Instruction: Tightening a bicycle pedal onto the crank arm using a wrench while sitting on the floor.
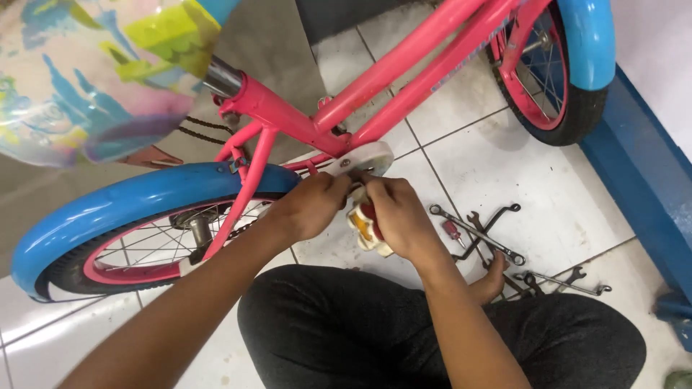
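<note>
Your left hand [311,205] sits at the middle of the view, fingers curled shut around the crank area just below the white chain guard [364,157]; what exactly it pinches is hidden by the knuckles, so you cannot tell the part; your right hand [400,220] is touching it at 3 o'clock, closed on a white pedal [366,229] with an orange-yellow reflector and a bit of red showing; the pedal pokes out under your right palm toward 6 o'clock, just below the guard; pink bike frame [404,72] runs from the centre up toward 1 o'clock, two tubes side by side; seat post and a pastel patterned saddle [94,72] fill 10 to 11 o'clock, blurred, close to the camera; rear wheel [144,252] with blue fenders above it at 9 o'clock, pink rim, spokes and axle nut visible; front wheel [555,79] at 1 to 2 o'clock, black tyre, blue fender over it; on the white tiled floor [548,187] at 3 to 4 o'clock lies a pile of spanners [479,234], crossed over each other, with a small red-handled tool among them, near your right wrist but apart from it; your black-trousered knees [346,331] span 5 to 7 o'clock, a bare foot beside the spanners; blue wall base [641,187] at 3 o'clock.
</note>
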